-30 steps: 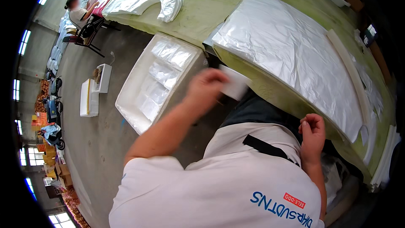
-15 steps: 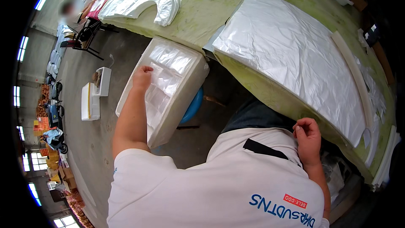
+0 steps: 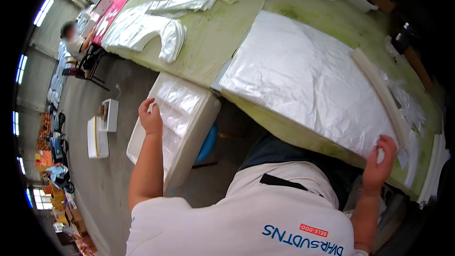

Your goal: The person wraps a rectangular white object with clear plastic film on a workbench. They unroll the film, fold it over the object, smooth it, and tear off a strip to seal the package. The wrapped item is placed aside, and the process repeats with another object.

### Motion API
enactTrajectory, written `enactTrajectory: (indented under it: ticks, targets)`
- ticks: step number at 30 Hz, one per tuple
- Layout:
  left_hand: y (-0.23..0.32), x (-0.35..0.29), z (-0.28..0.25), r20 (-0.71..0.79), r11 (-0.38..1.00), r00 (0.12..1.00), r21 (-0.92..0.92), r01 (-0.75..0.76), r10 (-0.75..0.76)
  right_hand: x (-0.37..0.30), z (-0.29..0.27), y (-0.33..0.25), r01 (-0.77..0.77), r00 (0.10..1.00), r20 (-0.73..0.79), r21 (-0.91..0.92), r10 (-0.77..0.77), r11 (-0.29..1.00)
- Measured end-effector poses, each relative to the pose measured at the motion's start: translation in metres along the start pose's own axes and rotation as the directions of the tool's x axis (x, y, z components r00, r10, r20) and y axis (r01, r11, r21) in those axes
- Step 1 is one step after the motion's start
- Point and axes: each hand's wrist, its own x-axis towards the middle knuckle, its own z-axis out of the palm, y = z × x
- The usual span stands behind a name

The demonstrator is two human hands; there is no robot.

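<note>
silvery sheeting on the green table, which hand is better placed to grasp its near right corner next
Probably the right hand: its thumb and fingers are at that corner of the silvery sheeting. The left hand is well away, over the white box.

Grey floor (image 3: 106, 185), grey wall (image 3: 39, 68), bright windows (image 3: 43, 11), dark chair (image 3: 89, 61), pink-covered table (image 3: 122, 1)

I've got daylight thru left windows (image 3: 43, 199), glare on white plastic sheets (image 3: 303, 80), shadow under counter (image 3: 204, 42), fisheye bend w/ blk edges.
</note>
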Motion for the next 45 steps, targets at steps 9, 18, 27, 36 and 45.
enactTrajectory:
  ticks: [9, 18, 27, 36, 45]
  targets:
    - [0.238, -0.057, 0.079, 0.472, 0.723, 0.861, -0.66, 0.204, 0.187, 0.013, -0.057, 0.113, -0.176, 0.94, 0.15, -0.558, 0.307, 0.811]
    - [0.419, -0.183, 0.164, 0.717, 0.678, 0.231, -0.697, 0.234, 0.658, -0.002, -0.092, 0.116, -0.302, 0.903, 0.16, -0.424, 0.399, 0.854]
    - [0.484, -0.273, 0.195, 0.586, 0.545, -0.033, -0.771, -0.331, 0.809, -0.068, -0.014, -0.007, -0.644, 0.73, 0.39, 0.668, 0.561, 0.372]
    - [0.49, -0.277, 0.181, 0.635, 0.513, -0.037, -0.655, -0.555, 0.771, -0.072, -0.009, 0.004, -0.698, 0.699, 0.532, 0.652, 0.478, 0.296]
    - [0.557, -0.317, 0.206, 0.691, 0.538, -0.388, -0.72, -0.438, 0.61, -0.097, -0.027, 0.012, -0.704, 0.66, 0.488, 0.667, 0.571, 0.244]
